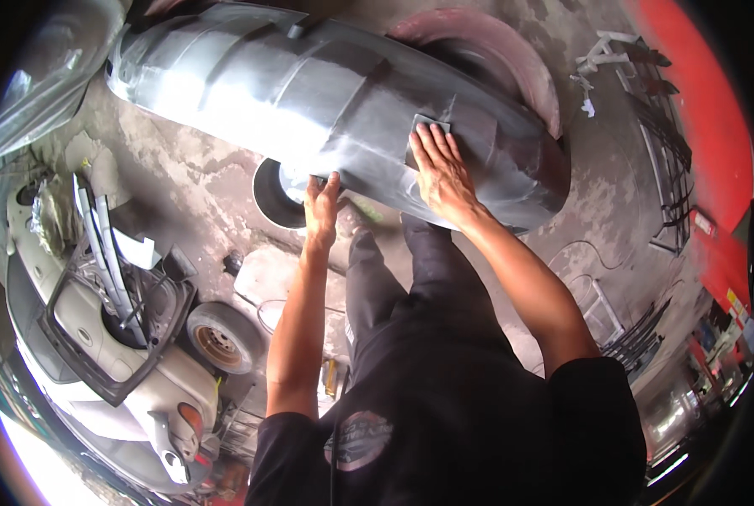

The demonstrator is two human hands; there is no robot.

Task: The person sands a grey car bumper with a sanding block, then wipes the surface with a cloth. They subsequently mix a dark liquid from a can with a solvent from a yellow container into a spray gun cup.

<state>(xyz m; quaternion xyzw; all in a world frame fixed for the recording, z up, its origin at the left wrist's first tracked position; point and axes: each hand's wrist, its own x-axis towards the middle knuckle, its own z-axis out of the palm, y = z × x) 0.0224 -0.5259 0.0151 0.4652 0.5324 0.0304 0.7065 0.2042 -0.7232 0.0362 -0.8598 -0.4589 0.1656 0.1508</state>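
Note:
A long, curved, dark grey panel (368,110) with raised ribs lies across the far side in front of me, its left half bright with glare. My right hand (446,173) presses flat on the panel's right part, fingers stretched over a small grey sheet like sandpaper (432,121). The sheet's edges show past the fingertips and beside the hand. My left hand (320,207) is at the panel's near edge, thumb and fingers on its rim; the underside of that grip is hidden.
A round black-rimmed container (276,202) stands below the panel, and a reddish ring-shaped piece (528,72) lies behind it. At left are a car body section (141,379) and a wheel (223,337). Metal frames (663,160) and a red surface (705,101) are at right.

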